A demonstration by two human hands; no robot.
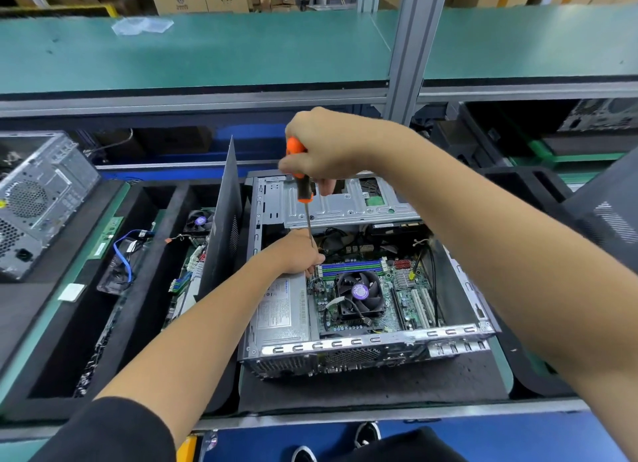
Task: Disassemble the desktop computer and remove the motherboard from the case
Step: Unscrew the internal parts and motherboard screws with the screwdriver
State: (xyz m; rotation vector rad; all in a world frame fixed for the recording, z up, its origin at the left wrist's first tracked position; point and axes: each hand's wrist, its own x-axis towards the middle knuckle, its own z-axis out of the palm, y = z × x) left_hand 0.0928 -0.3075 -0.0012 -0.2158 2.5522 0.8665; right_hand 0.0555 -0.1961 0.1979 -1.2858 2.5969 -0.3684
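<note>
Motherboard (376, 296) still in case (373, 341); right hand (324, 147) clamped on screwdriver (301, 175), left hand (297, 251) steadying its shaft. Slipping tip could gouge the board.

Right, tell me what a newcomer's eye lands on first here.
The orange-and-black-handled screwdriver, held upright in the right hand at centre, its shaft reaching down to the left hand. Below lies the open grey metal computer case, its green motherboard's black cooling fan exposed.

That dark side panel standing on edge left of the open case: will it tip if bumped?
Probably. The side panel stands on its thin edge, leaning, so a nudge could topple it. It looks like flat sheet metal: likely stiff, fairly light.
</note>
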